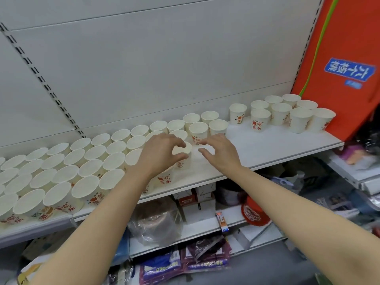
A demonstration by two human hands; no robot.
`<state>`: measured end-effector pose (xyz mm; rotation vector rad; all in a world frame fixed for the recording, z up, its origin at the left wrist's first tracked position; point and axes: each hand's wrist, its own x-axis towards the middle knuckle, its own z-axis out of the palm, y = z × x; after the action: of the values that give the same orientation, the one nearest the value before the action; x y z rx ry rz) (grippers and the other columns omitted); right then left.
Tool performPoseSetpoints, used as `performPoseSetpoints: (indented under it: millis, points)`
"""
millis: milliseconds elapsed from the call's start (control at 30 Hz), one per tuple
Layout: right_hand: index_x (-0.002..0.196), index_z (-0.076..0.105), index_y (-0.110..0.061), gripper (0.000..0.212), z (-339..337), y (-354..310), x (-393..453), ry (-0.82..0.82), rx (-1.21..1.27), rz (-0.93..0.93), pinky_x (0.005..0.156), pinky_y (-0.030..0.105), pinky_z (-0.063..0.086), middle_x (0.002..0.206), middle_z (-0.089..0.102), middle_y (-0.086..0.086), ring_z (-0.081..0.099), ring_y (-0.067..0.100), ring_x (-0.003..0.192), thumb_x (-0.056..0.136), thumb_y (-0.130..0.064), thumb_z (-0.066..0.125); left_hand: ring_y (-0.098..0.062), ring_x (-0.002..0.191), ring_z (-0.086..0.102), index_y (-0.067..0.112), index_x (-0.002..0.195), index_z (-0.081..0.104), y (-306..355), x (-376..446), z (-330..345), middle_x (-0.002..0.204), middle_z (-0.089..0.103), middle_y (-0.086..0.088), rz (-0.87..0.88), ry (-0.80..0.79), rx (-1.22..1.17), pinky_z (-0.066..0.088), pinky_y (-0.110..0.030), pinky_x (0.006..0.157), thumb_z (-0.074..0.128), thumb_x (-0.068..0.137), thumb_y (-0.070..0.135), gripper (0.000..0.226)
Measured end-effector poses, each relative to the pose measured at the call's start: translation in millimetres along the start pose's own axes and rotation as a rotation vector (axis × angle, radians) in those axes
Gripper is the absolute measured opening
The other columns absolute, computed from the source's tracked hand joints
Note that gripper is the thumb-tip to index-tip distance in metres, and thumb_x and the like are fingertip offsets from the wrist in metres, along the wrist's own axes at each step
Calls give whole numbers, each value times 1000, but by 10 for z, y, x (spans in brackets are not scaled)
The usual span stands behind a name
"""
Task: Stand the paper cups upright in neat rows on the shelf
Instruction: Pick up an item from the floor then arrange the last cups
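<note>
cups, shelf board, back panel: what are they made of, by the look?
Cups: paper, matte off-white with red-orange print; thin rolled rims.
Shelf board: likely painted sheet metal; smooth white, thin folded front edge. Not certain.
Back panel: pale grey, matte, seamed sheets between slotted uprights; metal or board, cannot tell.

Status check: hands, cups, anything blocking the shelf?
Left hand closed around one upright paper cup; right hand open beside it. Packed rows left, loose cluster right. Bare shelf between, nothing in the way.
</note>
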<state>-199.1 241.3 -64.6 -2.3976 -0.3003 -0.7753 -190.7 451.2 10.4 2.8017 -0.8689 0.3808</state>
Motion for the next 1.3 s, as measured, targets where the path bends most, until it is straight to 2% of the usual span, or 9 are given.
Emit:
performPoseSetpoints:
  millis: [167, 400, 567, 667, 733, 833, 1000, 1133, 1300]
  points:
    - [94, 72, -15, 16, -488, 665, -48, 80, -166, 64, 74, 33, 47, 89, 70, -3, 57, 22, 88, 80, -24, 73, -18, 104, 57, 28, 110, 68, 508, 607, 300, 105, 66, 7, 7, 16, -25, 45, -33, 75, 62, 90, 43, 26]
    - [95, 73, -13, 14, -1235, 1630, -178, 128, -268, 257, 73, 37, 51, 92, 71, 0, 60, 27, 94, 81, -16, 74, -20, 104, 58, 24, 113, 68, 1437, 1596, 933, 108, 67, 3, 1, 9, -205, 49, -36, 79, 63, 90, 30, 24]
    - [96, 72, -12, 16, -1692, 2285, -83, 117, -337, 291, 74, 34, 43, 93, 71, 2, 56, 30, 95, 79, -12, 73, -27, 112, 49, 21, 122, 63, 1787, 2287, 1323, 119, 61, -2, -5, 10, -55, 43, -37, 85, 67, 87, 26, 36]
    - [95, 72, -10, 21, -1865, 2588, 46, 86, -399, 251, 76, 40, 45, 91, 70, 6, 55, 35, 94, 75, -7, 75, -28, 108, 49, 21, 113, 68, 1837, 2482, 1441, 115, 64, -3, 9, -52, 63, 35, -35, 86, 66, 86, 22, 28]
    - [96, 71, -9, 24, -1925, 2736, 132, 59, -443, 179, 78, 41, 45, 92, 70, 7, 53, 36, 94, 72, -7, 77, -26, 98, 51, 23, 100, 72, 1849, 2502, 1460, 102, 69, -1, 0, -43, 122, 31, -35, 82, 59, 87, 21, 19]
    - [97, 71, -8, 28, -1949, 2863, 249, 14, -495, 121, 77, 43, 41, 95, 70, 10, 51, 36, 94, 71, -11, 79, -25, 89, 55, 25, 90, 72, 1857, 2385, 1398, 89, 71, 0, -37, -8, 75, 34, -35, 80, 57, 87, 23, 16]
    - [99, 73, -11, 21, -1879, 2886, 362, -70, -541, 112, 81, 44, 33, 96, 71, 11, 48, 34, 96, 79, -18, 74, -22, 87, 59, 27, 88, 74, 1746, 1889, 1098, 87, 72, 3, -105, 19, -32, 41, -34, 80, 65, 86, 34, 11]
    - [81, 75, -13, 4, -1812, 2866, 410, -102, -564, 124, 76, 43, 37, 75, 70, 10, 53, 34, 82, 78, -11, 73, -15, 83, 64, 26, 87, 75, 1504, 1456, 837, 85, 73, 7, -219, 24, -90, 49, -33, 74, 70, 84, 34, 10]
    - [80, 73, -12, 2, -1605, 2549, 314, -37, -383, 86, 74, 39, 35, 76, 69, 6, 53, 32, 82, 80, -12, 71, -12, 80, 64, 29, 85, 75, 1146, 1032, 627, 81, 72, 11, -322, -1, -39, 47, -28, 67, 71, 82, 37, 9]
